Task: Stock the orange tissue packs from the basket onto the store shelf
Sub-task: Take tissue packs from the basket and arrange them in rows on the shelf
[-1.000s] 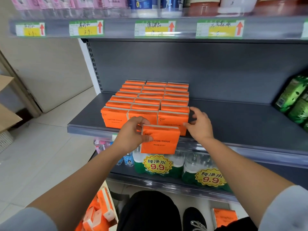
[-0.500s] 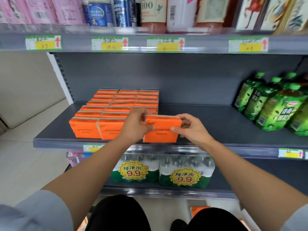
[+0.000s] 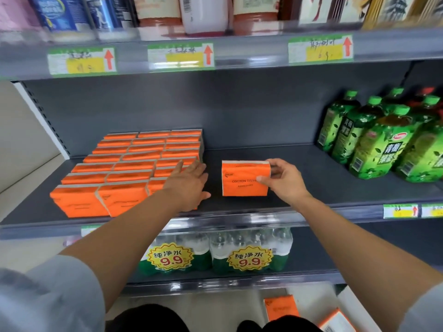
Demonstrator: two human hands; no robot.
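Observation:
Three rows of orange tissue packs (image 3: 124,168) stand on the left of the grey shelf (image 3: 311,188). My left hand (image 3: 189,185) lies flat with fingers apart against the right side of the front packs, holding nothing. A single orange tissue pack (image 3: 239,180) stands upright on the shelf a little to the right of the rows. My right hand (image 3: 282,180) grips that pack at its right end, thumb on the front face. More orange packs (image 3: 281,307) lie near the floor at the bottom right; the basket itself is hard to make out.
Green tea bottles (image 3: 383,140) crowd the shelf's right end. Bare shelf lies between the held pack and the bottles. Shrink-wrapped water packs (image 3: 215,255) with 9.9 stickers fill the shelf below. The upper shelf (image 3: 239,51) with price tags hangs overhead.
The pack passed from my left hand to my right hand and moved right, onto the bare shelf. My left hand let go and now rests on the stacked rows. The camera shifted right.

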